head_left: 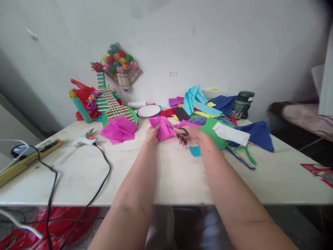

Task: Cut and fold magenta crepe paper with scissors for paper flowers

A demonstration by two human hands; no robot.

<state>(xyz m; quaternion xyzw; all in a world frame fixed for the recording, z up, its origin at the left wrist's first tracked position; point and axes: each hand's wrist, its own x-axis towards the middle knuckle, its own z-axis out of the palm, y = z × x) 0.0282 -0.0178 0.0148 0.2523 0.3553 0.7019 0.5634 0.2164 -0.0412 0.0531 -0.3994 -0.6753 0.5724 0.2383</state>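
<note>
Out over the table's middle, my left hand point(153, 133) is closed on a folded stack of magenta paper point(161, 126), gripping its left side. My right hand point(191, 134) holds scissors point(182, 135) with black handles, their blades pointing left at the magenta paper's right part. Whether the blades are apart or together I cannot tell. Just beyond the scissors lies another magenta sheet point(191, 124). A small blue paper piece point(195, 151) rests below my right hand. To the left, a loose pile of magenta paper point(119, 129) sits in front of a craft instrument of sticks and paper flowers point(114, 104).
A glue gun point(84, 139) with a black cord and a power strip point(31, 158) lie at left. Coloured paper, a white strip point(231, 133), a phone point(181, 114) and a dark bottle point(243, 104) crowd the right and back. A flower basket craft point(122, 66) is against the wall.
</note>
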